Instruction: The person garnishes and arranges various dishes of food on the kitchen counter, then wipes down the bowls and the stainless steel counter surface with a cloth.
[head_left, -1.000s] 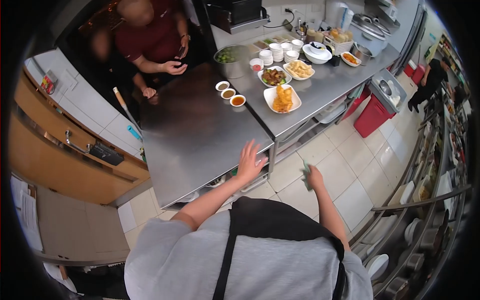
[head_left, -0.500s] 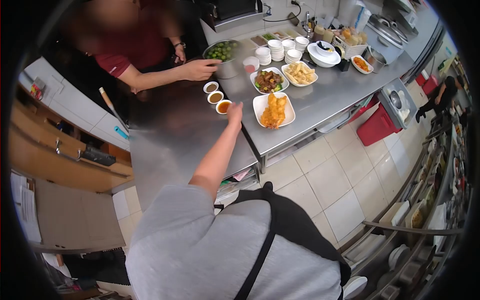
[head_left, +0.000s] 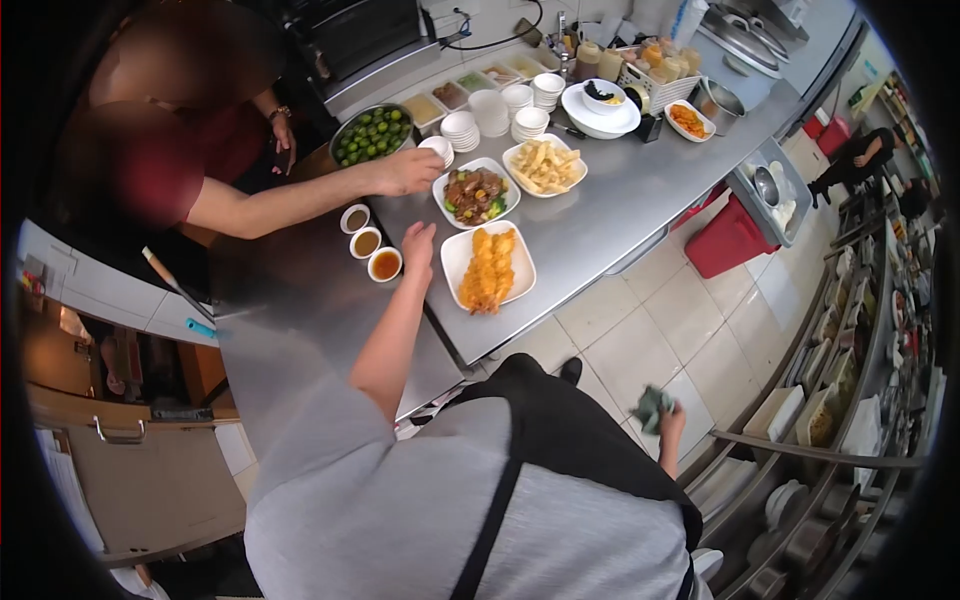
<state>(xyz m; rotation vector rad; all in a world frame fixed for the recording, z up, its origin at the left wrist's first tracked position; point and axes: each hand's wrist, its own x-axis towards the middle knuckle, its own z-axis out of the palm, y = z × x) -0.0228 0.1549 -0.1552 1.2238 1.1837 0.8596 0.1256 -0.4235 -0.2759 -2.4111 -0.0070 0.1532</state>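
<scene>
My left hand (head_left: 419, 250) is held over the steel counter, its fingers apart and nothing seen in them. It is between three small sauce cups (head_left: 385, 264) and a square white dish of golden fried food (head_left: 490, 268). Low at the right, my right hand (head_left: 673, 424) grips a dark green cloth (head_left: 653, 409) above the floor. Behind the fried food stand a dish of meat with broccoli (head_left: 476, 195) and a dish of fries (head_left: 545, 165). A co-worker's hand (head_left: 408, 172) reaches in beside a stack of small white cups (head_left: 437, 150).
A pot of green fruits (head_left: 372, 136) stands near the co-worker. White cup stacks (head_left: 460, 130), a large white bowl (head_left: 600, 112) and a basket of bottles (head_left: 660, 75) line the back. A red bin (head_left: 730, 240) and a dish rack (head_left: 800, 400) are at the right.
My left hand has left the nearest sauce cup and moved toward the dishes. My right hand has come into view with the cloth. The co-worker's hand has moved from the pot toward the cups.
</scene>
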